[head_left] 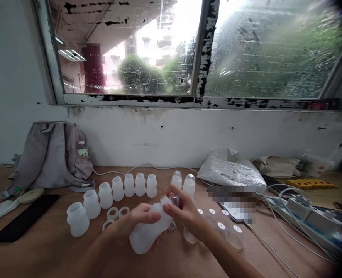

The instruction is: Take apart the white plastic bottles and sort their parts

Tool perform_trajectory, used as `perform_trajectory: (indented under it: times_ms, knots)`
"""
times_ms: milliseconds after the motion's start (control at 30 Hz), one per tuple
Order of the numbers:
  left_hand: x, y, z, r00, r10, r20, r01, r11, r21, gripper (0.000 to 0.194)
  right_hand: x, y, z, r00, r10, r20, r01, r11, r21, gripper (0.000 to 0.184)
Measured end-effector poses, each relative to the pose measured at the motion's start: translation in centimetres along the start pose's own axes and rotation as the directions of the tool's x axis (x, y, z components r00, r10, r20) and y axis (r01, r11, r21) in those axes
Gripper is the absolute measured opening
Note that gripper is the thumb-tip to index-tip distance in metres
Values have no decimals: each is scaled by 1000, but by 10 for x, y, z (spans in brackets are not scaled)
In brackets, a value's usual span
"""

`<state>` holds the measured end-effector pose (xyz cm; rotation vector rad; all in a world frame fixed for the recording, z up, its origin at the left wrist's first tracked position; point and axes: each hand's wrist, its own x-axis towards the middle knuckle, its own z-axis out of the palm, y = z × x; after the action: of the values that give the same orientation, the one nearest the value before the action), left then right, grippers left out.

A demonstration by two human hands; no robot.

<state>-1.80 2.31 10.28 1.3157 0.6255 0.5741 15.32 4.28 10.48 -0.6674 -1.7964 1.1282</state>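
A frosted white baby bottle (pixel 142 238) is tilted to the upper right, with my left hand (pixel 136 219) wrapped round its body. At its top end, the fingers of my right hand (pixel 185 210) are closed on the white collar and the clear tip (pixel 175 199). Part of the neck is hidden by my fingers. Beside my left hand lie several translucent rings (pixel 113 212). Open-topped bottles (pixel 78 220) stand in a curved row at the left. Two bottles with clear domed tops (pixel 189 186) stand behind my right hand. Clear round pieces with white discs (pixel 235 237) lie right of it.
A grey backpack (pixel 52 154) leans on the wall at the left, near a black flat object (pixel 26 218). To the right are a silvery bag (pixel 231 170), a phone (pixel 231 211) on a cable, and a power strip (pixel 307 220) with plugged-in chargers.
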Motion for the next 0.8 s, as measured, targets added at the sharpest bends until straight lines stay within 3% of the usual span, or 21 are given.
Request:
perform_trajectory:
  times_ms: [133,233,367,433,500,600,667,733,800]
  knots:
    - [-1,-9,-9,992,-110,54,116,988,-106,44,-1,-11,-11,973,66,219,-86,993,81,32]
    - [1,-8,-11,994,-97,45,100,992,-74,44,-1,-20,-21,952,107,286,-106,994,-20,40]
    - [-4,9,-8,998,-46,-39,50,991,122,32,0,-25,-32,960,87,267,-55,990,-128,58]
    - [-9,18,-5,995,-12,-101,43,950,309,29,1,-25,-35,965,84,250,-43,985,-166,56]
    - [-13,23,-3,979,57,-194,63,827,559,30,1,-22,-37,975,98,201,-54,975,-217,40]
    - [-15,21,0,909,266,-320,184,433,882,36,2,-16,-39,983,139,121,-97,949,-300,26]
    - [-14,17,1,874,374,-311,247,208,946,39,2,-12,-39,978,182,99,-135,923,-360,27]
    - [-13,14,1,878,396,-268,241,118,963,39,2,-9,-37,970,224,92,-170,901,-399,29]
    - [-12,14,0,889,386,-245,219,110,969,39,3,-9,-35,962,257,97,-201,900,-387,29]
